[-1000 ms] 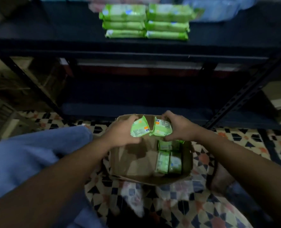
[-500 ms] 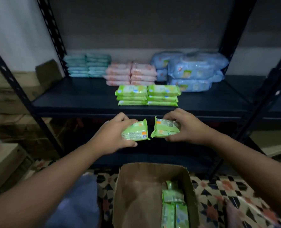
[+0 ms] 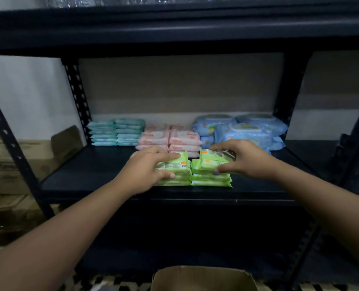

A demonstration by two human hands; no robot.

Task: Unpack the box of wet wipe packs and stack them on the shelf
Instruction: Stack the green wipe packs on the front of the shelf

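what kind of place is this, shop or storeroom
Probably a storeroom or stockroom, not a shop floor. A bare black metal shelf holds wet wipe packs sorted by colour: teal, pink, blue. Cardboard cartons sit stacked beside it.

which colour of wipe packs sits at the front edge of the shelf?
The green wipe packs, stacked in two piles under both hands; teal, pink and blue stacks sit farther back.

Two stacks of green wet wipe packs (image 3: pixel 211 178), two teal stacks (image 3: pixel 116 132), two pink stacks (image 3: pixel 170 139), one cardboard box (image 3: pixel 201 278).
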